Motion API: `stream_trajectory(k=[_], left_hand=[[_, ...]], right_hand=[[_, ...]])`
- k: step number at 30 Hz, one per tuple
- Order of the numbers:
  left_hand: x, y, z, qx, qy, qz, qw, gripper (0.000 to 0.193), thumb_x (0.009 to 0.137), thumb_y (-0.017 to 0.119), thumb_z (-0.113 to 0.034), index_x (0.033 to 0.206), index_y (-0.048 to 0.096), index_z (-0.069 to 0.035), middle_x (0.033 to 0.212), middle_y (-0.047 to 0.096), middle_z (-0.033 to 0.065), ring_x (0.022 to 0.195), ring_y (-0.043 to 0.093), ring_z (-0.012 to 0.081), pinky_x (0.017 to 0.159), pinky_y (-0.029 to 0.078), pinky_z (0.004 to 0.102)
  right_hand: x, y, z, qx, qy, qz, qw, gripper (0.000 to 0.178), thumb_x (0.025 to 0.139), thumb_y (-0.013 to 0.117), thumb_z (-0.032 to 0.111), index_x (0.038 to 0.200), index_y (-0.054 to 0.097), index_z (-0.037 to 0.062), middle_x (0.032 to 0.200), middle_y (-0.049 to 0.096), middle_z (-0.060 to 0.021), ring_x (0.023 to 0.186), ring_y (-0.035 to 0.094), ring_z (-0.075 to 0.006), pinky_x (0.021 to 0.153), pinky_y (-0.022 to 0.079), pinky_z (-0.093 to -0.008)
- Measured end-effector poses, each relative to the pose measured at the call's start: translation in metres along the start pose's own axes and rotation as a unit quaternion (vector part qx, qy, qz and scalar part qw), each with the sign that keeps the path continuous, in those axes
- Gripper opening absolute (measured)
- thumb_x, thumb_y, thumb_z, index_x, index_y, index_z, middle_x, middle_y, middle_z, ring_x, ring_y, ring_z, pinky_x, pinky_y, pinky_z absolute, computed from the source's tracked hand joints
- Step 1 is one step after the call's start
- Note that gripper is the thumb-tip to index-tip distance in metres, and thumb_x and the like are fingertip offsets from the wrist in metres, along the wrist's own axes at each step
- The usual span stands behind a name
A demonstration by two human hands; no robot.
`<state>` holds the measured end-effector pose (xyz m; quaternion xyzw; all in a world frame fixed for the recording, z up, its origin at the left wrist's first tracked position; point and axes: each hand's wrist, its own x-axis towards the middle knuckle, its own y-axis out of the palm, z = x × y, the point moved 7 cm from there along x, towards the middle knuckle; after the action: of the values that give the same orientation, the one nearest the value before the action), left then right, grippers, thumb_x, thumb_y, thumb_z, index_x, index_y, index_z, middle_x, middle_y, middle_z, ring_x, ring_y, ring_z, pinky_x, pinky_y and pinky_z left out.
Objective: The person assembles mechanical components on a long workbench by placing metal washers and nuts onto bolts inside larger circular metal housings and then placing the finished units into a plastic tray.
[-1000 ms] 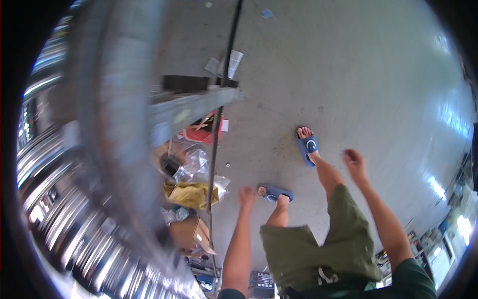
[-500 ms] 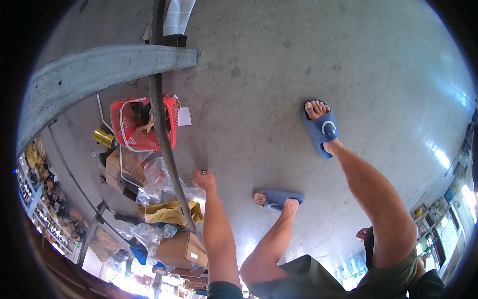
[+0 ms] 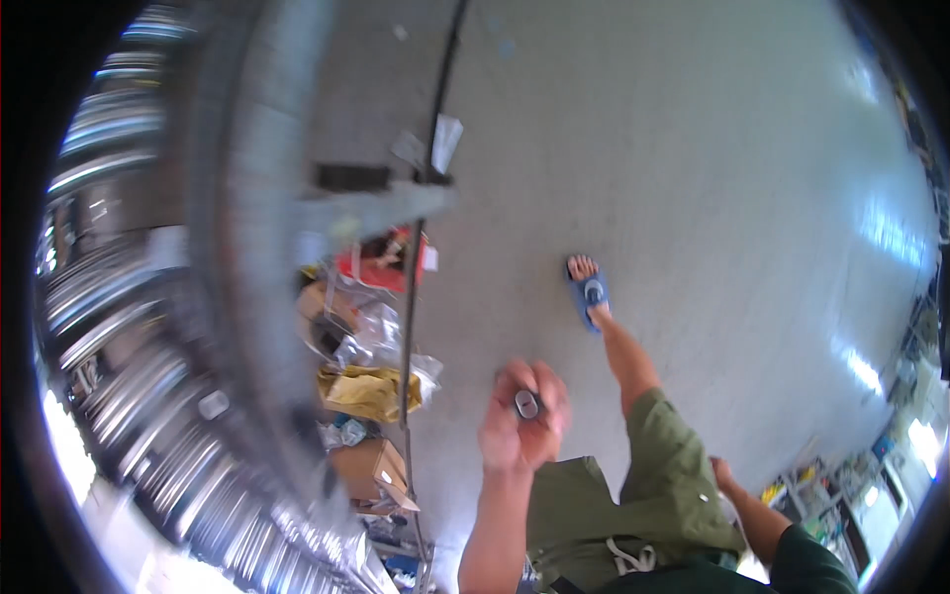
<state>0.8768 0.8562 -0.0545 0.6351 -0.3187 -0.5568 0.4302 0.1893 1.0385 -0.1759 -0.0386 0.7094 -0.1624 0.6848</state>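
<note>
My left hand (image 3: 522, 418) is raised in front of me, blurred by motion, its fingers closed around a small dark grey object (image 3: 526, 404) whose kind I cannot make out. My right hand (image 3: 722, 473) hangs low at my right side behind my green shorts; only its edge shows, so its fingers cannot be read. I stand on a grey concrete floor (image 3: 693, 168) in blue sandals, one (image 3: 590, 291) out ahead.
A blurred metal rack (image 3: 178, 327) curves along the left. Beneath it lie a red basket (image 3: 381, 262), clear plastic bags (image 3: 371, 342), a yellow bag (image 3: 368, 391) and a cardboard box (image 3: 368, 467). A dark rail (image 3: 408, 327) runs along the floor. Shelves of goods (image 3: 861, 475) sit at lower right.
The view swung back toward the metal rack. My left hand rose from reaching down near the bags and now is closed on a small dark object. My feet shifted.
</note>
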Motion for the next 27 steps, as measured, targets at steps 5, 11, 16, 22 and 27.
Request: stream_trajectory(k=[5, 11, 16, 22, 27], left_hand=[[-0.044, 0.308, 0.010, -0.012, -0.052, 0.276, 0.960, 0.042, 0.084, 0.083, -0.024, 0.113, 0.061, -0.002, 0.101, 0.062, 0.0167, 0.080, 0.065, 0.0265, 0.058, 0.056, 0.0323], [-0.121, 0.510, 0.008, 0.087, -0.041, 0.443, 0.892, 0.039, 0.084, 0.079, -0.017, 0.113, 0.060, 0.001, 0.101, 0.061, 0.0188, 0.082, 0.063, 0.0265, 0.058, 0.055, 0.0324], [-0.178, 0.547, -0.016, 0.128, 0.025, 0.455, 0.881, 0.037, 0.083, 0.079, -0.018, 0.112, 0.062, -0.002, 0.100, 0.062, 0.0200, 0.082, 0.061, 0.0283, 0.062, 0.055, 0.0338], [-0.261, 0.563, -0.059, 0.143, 0.167, 0.433, 0.874, 0.035, 0.080, 0.080, -0.020, 0.107, 0.067, -0.001, 0.097, 0.065, 0.0214, 0.075, 0.063, 0.0269, 0.064, 0.052, 0.0344], [-0.287, 0.535, -0.109, 0.132, 0.176, 0.403, 0.889, 0.029, 0.084, 0.078, -0.017, 0.106, 0.065, -0.003, 0.097, 0.064, 0.0192, 0.077, 0.062, 0.0259, 0.062, 0.050, 0.0341]], right_hand=[[-0.050, -0.140, 0.102, 0.167, 0.035, -0.068, 0.983, 0.032, 0.088, 0.074, 0.038, 0.093, 0.079, 0.0070, 0.078, 0.077, -0.0093, 0.072, 0.074, -0.0174, 0.072, 0.060, -0.0366], [-0.051, -0.322, 0.289, 0.279, -0.132, -0.172, 0.935, 0.031, 0.091, 0.068, 0.029, 0.099, 0.074, -0.0002, 0.082, 0.075, -0.0085, 0.067, 0.068, -0.0154, 0.058, 0.054, -0.0323], [-0.081, -0.379, 0.439, 0.277, -0.231, -0.147, 0.921, 0.029, 0.094, 0.068, 0.030, 0.106, 0.073, 0.0036, 0.086, 0.073, -0.0038, 0.072, 0.066, -0.0129, 0.058, 0.051, -0.0300], [-0.203, -0.366, 0.595, 0.182, -0.361, -0.146, 0.903, 0.029, 0.093, 0.067, 0.026, 0.104, 0.072, 0.0000, 0.082, 0.072, -0.0035, 0.068, 0.063, -0.0098, 0.058, 0.050, -0.0275], [-0.307, -0.349, 0.704, 0.152, -0.530, -0.175, 0.816, 0.021, 0.095, 0.069, 0.018, 0.103, 0.071, -0.0014, 0.079, 0.069, -0.0016, 0.070, 0.059, -0.0072, 0.063, 0.050, -0.0254]])
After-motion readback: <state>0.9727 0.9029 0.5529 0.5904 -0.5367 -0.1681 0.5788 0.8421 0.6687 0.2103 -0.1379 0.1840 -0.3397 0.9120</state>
